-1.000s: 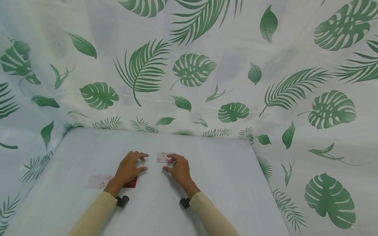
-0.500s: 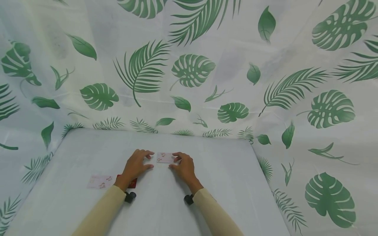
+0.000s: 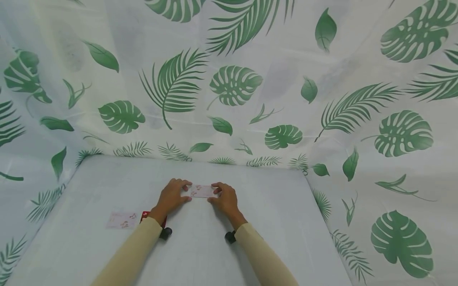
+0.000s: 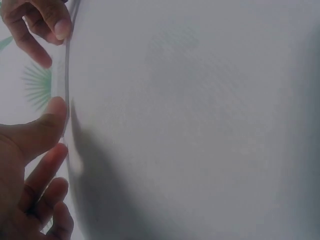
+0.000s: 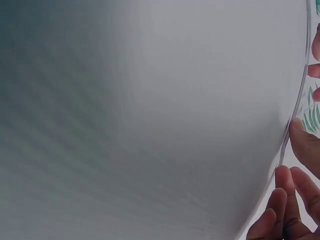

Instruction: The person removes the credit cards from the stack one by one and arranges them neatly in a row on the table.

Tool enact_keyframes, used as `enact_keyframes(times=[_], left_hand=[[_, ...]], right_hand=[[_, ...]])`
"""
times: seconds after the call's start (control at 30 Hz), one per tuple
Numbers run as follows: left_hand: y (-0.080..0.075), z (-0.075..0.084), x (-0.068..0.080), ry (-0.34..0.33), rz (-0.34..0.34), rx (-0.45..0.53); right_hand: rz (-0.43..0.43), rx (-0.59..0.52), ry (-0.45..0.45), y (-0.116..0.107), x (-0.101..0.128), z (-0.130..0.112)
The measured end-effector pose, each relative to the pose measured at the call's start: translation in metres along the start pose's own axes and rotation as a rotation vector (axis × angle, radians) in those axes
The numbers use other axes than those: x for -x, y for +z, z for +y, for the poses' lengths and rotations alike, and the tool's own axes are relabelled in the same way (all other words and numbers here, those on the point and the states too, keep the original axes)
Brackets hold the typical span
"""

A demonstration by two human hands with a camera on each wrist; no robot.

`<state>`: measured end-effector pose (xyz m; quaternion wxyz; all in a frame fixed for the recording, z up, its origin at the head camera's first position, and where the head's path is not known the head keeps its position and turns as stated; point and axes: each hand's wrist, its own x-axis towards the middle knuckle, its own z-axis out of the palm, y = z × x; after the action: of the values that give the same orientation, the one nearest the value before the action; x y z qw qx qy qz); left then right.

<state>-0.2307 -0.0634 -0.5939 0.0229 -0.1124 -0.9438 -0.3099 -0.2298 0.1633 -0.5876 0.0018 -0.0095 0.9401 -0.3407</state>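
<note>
A pale card with small reddish flower prints [image 3: 201, 191] lies flat on the white table [image 3: 214, 246] between the two hands. My left hand [image 3: 172, 198] has its thumb and forefinger apart, with fingertips right at the card's left corners. At the card's right end is my right hand [image 3: 226, 200], its thumb and forefinger likewise spread and overlapping the corners. In the left wrist view, a gap shows between left thumb [image 4: 56, 110] and forefinger. The right wrist view shows right thumb [image 5: 299, 131] and forefinger separated too. The card does not show in either wrist view.
A second pale card with reddish flowers [image 3: 122, 220] lies on the left side of the table. Beside it is a red card [image 3: 144, 215], mostly hidden under my left wrist. A leaf-patterned sheet [image 3: 236, 119] hangs behind and on both sides of the table.
My left hand has moved right and slightly forward to the middle card's left end. My right hand has shifted right, uncovering more of that card. The cards stay in place.
</note>
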Motion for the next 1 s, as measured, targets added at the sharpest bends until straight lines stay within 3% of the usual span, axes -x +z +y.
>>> enact_keyframes(times=[0.3, 0.53, 1.0], left_hand=[[0.006, 0.002, -0.011, -0.012, -0.053, -0.047], [0.006, 0.001, -0.014, 0.015, -0.05, -0.073], [0.003, 0.004, -0.018, 0.036, -0.037, -0.039]], right_hand=[[-0.071, 0.015, 0.033, -0.001, -0.01, 0.001], [-0.111, 0.012, 0.059, 0.0, -0.015, 0.0], [-0.07, -0.022, 0.014, -0.002, -0.013, 0.001]])
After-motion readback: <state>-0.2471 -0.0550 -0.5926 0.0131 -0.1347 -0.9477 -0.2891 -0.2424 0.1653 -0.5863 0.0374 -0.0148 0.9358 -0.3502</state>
